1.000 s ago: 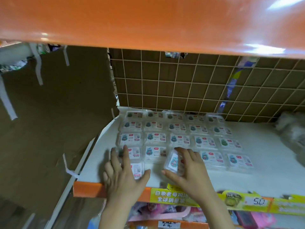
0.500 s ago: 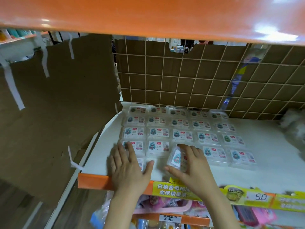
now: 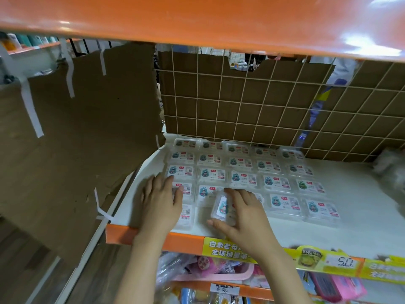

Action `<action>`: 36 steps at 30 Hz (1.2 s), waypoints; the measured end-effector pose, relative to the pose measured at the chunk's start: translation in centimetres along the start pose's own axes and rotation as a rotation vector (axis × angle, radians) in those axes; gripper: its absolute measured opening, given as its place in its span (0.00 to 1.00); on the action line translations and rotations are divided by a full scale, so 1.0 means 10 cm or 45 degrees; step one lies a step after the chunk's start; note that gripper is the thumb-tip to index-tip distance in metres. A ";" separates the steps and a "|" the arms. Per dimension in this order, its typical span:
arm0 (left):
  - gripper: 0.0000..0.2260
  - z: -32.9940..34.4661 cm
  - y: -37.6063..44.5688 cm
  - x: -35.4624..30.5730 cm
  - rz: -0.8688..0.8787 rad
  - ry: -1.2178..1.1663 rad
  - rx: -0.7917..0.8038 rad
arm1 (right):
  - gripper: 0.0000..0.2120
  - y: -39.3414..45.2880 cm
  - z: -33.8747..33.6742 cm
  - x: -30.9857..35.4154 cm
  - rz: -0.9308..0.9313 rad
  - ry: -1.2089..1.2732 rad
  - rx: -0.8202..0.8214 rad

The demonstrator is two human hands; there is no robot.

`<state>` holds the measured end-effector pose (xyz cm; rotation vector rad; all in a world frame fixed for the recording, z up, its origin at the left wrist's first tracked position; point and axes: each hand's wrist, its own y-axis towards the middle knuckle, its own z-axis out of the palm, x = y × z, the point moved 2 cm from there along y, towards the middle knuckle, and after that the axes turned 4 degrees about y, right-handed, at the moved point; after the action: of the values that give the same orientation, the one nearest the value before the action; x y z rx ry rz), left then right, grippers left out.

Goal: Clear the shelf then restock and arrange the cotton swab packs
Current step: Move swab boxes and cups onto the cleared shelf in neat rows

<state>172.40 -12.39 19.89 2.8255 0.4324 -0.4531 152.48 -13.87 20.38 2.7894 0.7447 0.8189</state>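
Note:
Several clear cotton swab packs (image 3: 243, 170) lie flat in neat rows on the white shelf (image 3: 361, 216), from the back grid to near the front. My left hand (image 3: 161, 200) rests flat with straight fingers on the packs of the leftmost column, partly covering the front pack (image 3: 186, 216). My right hand (image 3: 243, 216) grips one tilted pack (image 3: 221, 208) by its edges, just above the shelf in the second column's front gap.
Torn brown cardboard (image 3: 76, 150) walls off the left side. A wire grid backed with cardboard (image 3: 263, 106) closes the rear. An orange shelf (image 3: 197, 20) hangs low overhead. Price labels (image 3: 328, 260) line the front rail; a crumpled plastic bag (image 3: 392, 172) sits at right.
The view lifted and drew back a little. My left hand slid slightly forward over the left column; my right hand still holds the tilted pack in the same spot.

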 end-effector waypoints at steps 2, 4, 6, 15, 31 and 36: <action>0.27 0.02 0.07 0.07 0.001 -0.028 0.033 | 0.39 0.03 0.06 0.08 -0.053 -0.001 0.057; 0.29 0.05 0.10 0.16 0.010 -0.106 0.014 | 0.37 0.05 0.13 0.13 -0.093 -0.009 0.116; 0.26 0.05 0.08 0.24 -0.033 -0.253 -0.037 | 0.37 0.04 0.19 0.15 -0.115 -0.037 0.148; 0.11 0.12 0.05 0.32 -0.135 -0.395 -0.096 | 0.42 -0.02 0.30 0.09 -0.155 -0.090 0.210; 0.18 0.02 0.09 0.09 -0.035 -0.063 -0.013 | 0.37 -0.21 -0.25 -0.31 0.146 -0.046 -0.014; 0.18 0.09 0.11 -0.38 0.113 -0.064 0.004 | 0.33 -0.42 -0.49 -0.71 0.315 -0.039 -0.074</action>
<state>169.10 -14.63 20.60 2.8157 0.2948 -0.5053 142.86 -13.79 20.09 2.8706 0.3680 0.8191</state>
